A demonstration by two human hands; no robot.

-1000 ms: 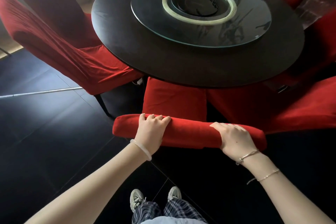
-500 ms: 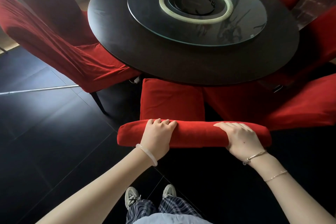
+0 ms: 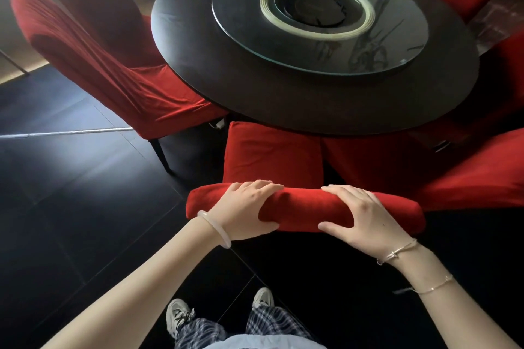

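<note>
My bare left forearm (image 3: 147,272) and bare right forearm (image 3: 453,303) reach forward and down. My bare left hand (image 3: 243,210) wraps its fingers over the top with the thumb in front. My bare right hand (image 3: 365,217) does likewise, thumb spread leftward.

Left hand (image 3: 243,210) and right hand (image 3: 360,215) side by side on the chair back (image 3: 306,207), seat (image 3: 269,156) beyond it running under the table (image 3: 255,88), turntable (image 3: 241,22) on the table, left chair (image 3: 93,65) alongside, right chair (image 3: 476,176) close by, shoes (image 3: 177,317) behind the chair back.
</note>
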